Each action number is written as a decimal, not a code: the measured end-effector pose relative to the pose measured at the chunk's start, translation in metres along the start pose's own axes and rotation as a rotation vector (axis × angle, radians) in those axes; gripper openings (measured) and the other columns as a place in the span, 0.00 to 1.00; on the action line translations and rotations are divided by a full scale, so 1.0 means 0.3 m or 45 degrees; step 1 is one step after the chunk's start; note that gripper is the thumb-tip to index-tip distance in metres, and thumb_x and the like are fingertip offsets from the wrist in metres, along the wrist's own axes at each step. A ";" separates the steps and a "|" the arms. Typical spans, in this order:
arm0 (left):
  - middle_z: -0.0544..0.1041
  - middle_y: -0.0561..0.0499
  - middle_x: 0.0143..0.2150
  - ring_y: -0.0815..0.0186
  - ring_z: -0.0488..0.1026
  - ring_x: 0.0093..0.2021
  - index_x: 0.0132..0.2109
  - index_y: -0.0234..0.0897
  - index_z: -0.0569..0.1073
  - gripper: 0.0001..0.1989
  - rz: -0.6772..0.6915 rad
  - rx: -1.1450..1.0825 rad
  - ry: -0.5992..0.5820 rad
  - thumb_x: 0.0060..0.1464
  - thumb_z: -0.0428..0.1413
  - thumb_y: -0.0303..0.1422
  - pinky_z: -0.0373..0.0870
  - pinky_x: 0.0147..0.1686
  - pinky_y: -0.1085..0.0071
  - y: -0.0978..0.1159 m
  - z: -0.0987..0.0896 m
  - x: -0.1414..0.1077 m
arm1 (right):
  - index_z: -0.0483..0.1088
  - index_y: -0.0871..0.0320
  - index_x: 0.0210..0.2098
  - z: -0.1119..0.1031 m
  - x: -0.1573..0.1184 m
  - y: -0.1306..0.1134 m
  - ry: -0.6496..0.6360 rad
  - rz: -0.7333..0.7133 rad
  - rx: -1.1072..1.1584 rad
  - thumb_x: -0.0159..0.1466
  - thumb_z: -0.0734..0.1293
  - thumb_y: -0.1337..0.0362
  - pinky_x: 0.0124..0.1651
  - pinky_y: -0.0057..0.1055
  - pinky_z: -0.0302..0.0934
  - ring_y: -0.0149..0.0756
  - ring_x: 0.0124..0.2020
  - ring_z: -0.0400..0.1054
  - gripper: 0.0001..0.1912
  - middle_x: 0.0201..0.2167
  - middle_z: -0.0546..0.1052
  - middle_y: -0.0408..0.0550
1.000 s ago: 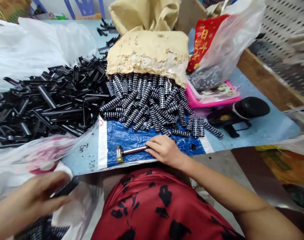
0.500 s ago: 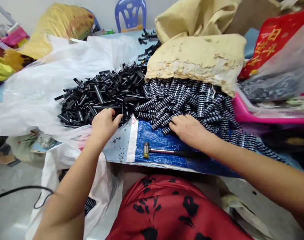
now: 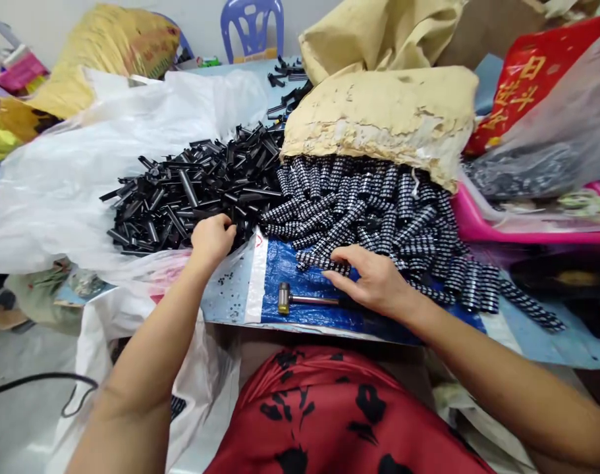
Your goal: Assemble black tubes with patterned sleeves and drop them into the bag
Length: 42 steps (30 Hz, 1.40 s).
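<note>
My left hand [image 3: 214, 241] is closed at the near edge of a heap of black plastic pieces [image 3: 191, 187]. Its thumb and fingers are pressed together, and whatever they hold is hidden. My right hand [image 3: 373, 280] has its thumb and forefinger around the end of a black-and-white patterned tube [image 3: 313, 261], which lies at the front of a pile of similar tubes [image 3: 403, 230]. Just below that hand, a small hammer [image 3: 309, 299] rests on a blue sheet [image 3: 280, 263], its handle partly hidden by the hand.
A torn tan sack [image 3: 379, 118] spills the tubes. White plastic sheeting [image 3: 47, 197] lies under and left of the black heap. To the right stands a pink tray [image 3: 487, 224] with a red-and-clear bag [image 3: 531, 92]. A white sack [image 3: 107, 322] hangs below the table edge.
My left thumb has come in against its fingers. My right hand has moved slightly down, turned, and brought its thumb and forefinger around a tube's end.
</note>
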<state>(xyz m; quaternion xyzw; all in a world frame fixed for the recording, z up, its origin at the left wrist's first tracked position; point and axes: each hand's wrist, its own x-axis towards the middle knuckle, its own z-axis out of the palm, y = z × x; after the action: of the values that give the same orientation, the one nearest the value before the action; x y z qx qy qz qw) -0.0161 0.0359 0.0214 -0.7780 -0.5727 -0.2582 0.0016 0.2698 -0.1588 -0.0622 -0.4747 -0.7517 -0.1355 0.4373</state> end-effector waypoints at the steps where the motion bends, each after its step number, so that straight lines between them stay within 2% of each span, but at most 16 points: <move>1: 0.83 0.45 0.35 0.57 0.76 0.37 0.39 0.38 0.83 0.10 -0.005 -0.030 -0.017 0.54 0.59 0.35 0.67 0.39 0.66 0.003 0.010 0.008 | 0.75 0.58 0.46 0.012 -0.011 -0.016 0.071 0.163 0.175 0.69 0.71 0.54 0.40 0.32 0.67 0.33 0.36 0.72 0.13 0.40 0.80 0.48; 4: 0.82 0.48 0.33 0.60 0.76 0.35 0.38 0.36 0.82 0.10 -0.080 -0.280 0.048 0.51 0.58 0.34 0.69 0.39 0.67 -0.001 0.019 0.012 | 0.75 0.56 0.37 0.042 -0.027 -0.063 0.242 0.717 0.753 0.60 0.77 0.44 0.35 0.30 0.64 0.31 0.31 0.68 0.22 0.32 0.77 0.44; 7: 0.80 0.50 0.34 0.63 0.76 0.36 0.35 0.36 0.79 0.09 -0.071 -0.515 0.303 0.49 0.59 0.36 0.71 0.41 0.68 0.001 0.008 -0.012 | 0.74 0.57 0.38 0.058 -0.015 -0.096 0.319 1.204 1.350 0.57 0.74 0.33 0.34 0.30 0.66 0.32 0.32 0.69 0.32 0.33 0.75 0.45; 9: 0.80 0.50 0.40 0.64 0.77 0.40 0.32 0.36 0.72 0.07 0.024 -0.771 0.432 0.48 0.60 0.35 0.73 0.44 0.69 0.031 0.007 -0.048 | 0.72 0.58 0.41 0.064 0.001 -0.111 0.302 1.394 1.659 0.57 0.72 0.30 0.33 0.30 0.66 0.31 0.31 0.69 0.36 0.33 0.74 0.44; 11: 0.80 0.50 0.43 0.67 0.78 0.38 0.32 0.37 0.65 0.11 0.043 -1.137 0.389 0.48 0.61 0.35 0.75 0.41 0.70 0.088 0.016 -0.106 | 0.70 0.58 0.44 0.067 0.011 -0.125 0.272 1.439 1.815 0.56 0.72 0.31 0.28 0.27 0.63 0.27 0.26 0.65 0.36 0.29 0.71 0.41; 16: 0.70 0.61 0.26 0.73 0.66 0.21 0.45 0.42 0.64 0.25 -0.285 -1.734 -0.112 0.45 0.68 0.40 0.64 0.22 0.76 0.246 0.076 -0.324 | 0.68 0.55 0.51 0.072 -0.018 -0.154 0.209 1.374 1.809 0.61 0.70 0.32 0.20 0.22 0.47 0.23 0.17 0.50 0.36 0.21 0.63 0.34; 20: 0.73 0.58 0.32 0.75 0.66 0.21 0.46 0.42 0.66 0.22 -0.348 -1.889 -0.595 0.52 0.66 0.45 0.62 0.20 0.76 0.305 0.127 -0.469 | 0.69 0.53 0.54 0.075 -0.040 -0.168 0.237 1.357 1.836 0.62 0.67 0.30 0.20 0.23 0.49 0.24 0.17 0.51 0.36 0.21 0.63 0.34; 22: 0.74 0.58 0.32 0.76 0.64 0.19 0.44 0.41 0.67 0.19 -0.281 -1.856 -0.614 0.57 0.64 0.46 0.58 0.19 0.76 0.326 0.151 -0.507 | 0.71 0.55 0.48 0.082 -0.033 -0.176 0.358 1.343 1.830 0.61 0.70 0.32 0.26 0.25 0.61 0.26 0.23 0.62 0.33 0.27 0.70 0.39; 24: 0.76 0.56 0.32 0.75 0.64 0.20 0.43 0.40 0.70 0.17 -0.158 -1.708 -0.551 0.56 0.66 0.45 0.60 0.21 0.76 0.348 0.176 -0.527 | 0.72 0.56 0.44 0.094 -0.020 -0.187 0.440 1.315 1.815 0.61 0.70 0.35 0.40 0.30 0.71 0.32 0.36 0.71 0.31 0.36 0.75 0.46; 27: 0.79 0.53 0.36 0.70 0.72 0.31 0.40 0.39 0.77 0.15 0.025 -1.493 -0.445 0.50 0.70 0.41 0.70 0.32 0.74 0.377 0.204 -0.539 | 0.73 0.57 0.47 0.109 -0.020 -0.198 0.364 1.231 1.729 0.67 0.66 0.37 0.55 0.38 0.72 0.39 0.49 0.73 0.29 0.49 0.77 0.53; 30: 0.78 0.53 0.33 0.67 0.71 0.33 0.39 0.38 0.80 0.14 0.023 -1.457 -0.460 0.51 0.68 0.43 0.71 0.36 0.71 0.375 0.195 -0.546 | 0.65 0.56 0.65 0.100 -0.059 -0.183 0.234 0.925 1.351 0.67 0.67 0.36 0.64 0.43 0.68 0.46 0.65 0.67 0.39 0.65 0.68 0.59; 32: 0.77 0.53 0.33 0.67 0.70 0.32 0.39 0.38 0.80 0.15 -0.049 -1.476 -0.510 0.51 0.69 0.44 0.71 0.34 0.71 0.355 0.171 -0.551 | 0.52 0.54 0.75 0.080 -0.096 -0.159 0.146 0.515 0.916 0.59 0.74 0.36 0.71 0.50 0.62 0.53 0.77 0.50 0.55 0.76 0.52 0.61; 34: 0.77 0.53 0.32 0.68 0.69 0.31 0.39 0.38 0.80 0.17 -0.091 -1.498 -0.565 0.49 0.71 0.44 0.70 0.31 0.72 0.329 0.147 -0.557 | 0.43 0.52 0.78 0.059 -0.127 -0.136 0.064 0.110 0.522 0.58 0.78 0.42 0.75 0.53 0.56 0.54 0.79 0.42 0.62 0.78 0.44 0.62; 36: 0.75 0.53 0.31 0.70 0.67 0.28 0.39 0.37 0.80 0.19 -0.098 -1.506 -0.620 0.48 0.72 0.46 0.67 0.28 0.73 0.309 0.135 -0.565 | 0.43 0.54 0.78 0.047 -0.143 -0.127 0.052 -0.095 0.321 0.63 0.76 0.48 0.75 0.51 0.57 0.51 0.77 0.50 0.56 0.75 0.53 0.64; 38: 0.72 0.54 0.27 0.71 0.64 0.25 0.39 0.37 0.78 0.22 -0.121 -1.528 -0.638 0.53 0.67 0.52 0.64 0.25 0.73 0.302 0.134 -0.574 | 0.44 0.57 0.78 0.043 -0.147 -0.135 0.108 -0.122 0.264 0.64 0.76 0.51 0.73 0.48 0.61 0.49 0.73 0.58 0.54 0.71 0.62 0.65; 42: 0.71 0.53 0.26 0.71 0.64 0.25 0.40 0.37 0.77 0.29 -0.161 -1.568 -0.482 0.64 0.52 0.60 0.65 0.27 0.73 0.320 0.148 -0.596 | 0.45 0.59 0.78 0.045 -0.140 -0.176 0.168 -0.146 0.238 0.63 0.77 0.50 0.71 0.48 0.65 0.52 0.71 0.61 0.56 0.69 0.63 0.66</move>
<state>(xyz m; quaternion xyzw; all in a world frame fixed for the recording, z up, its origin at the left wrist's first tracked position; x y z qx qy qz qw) 0.0494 -0.1430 -0.0609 -0.6333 -0.3548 -0.3974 -0.5613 0.2258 -0.2025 -0.0919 -0.3780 -0.7566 -0.1206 0.5197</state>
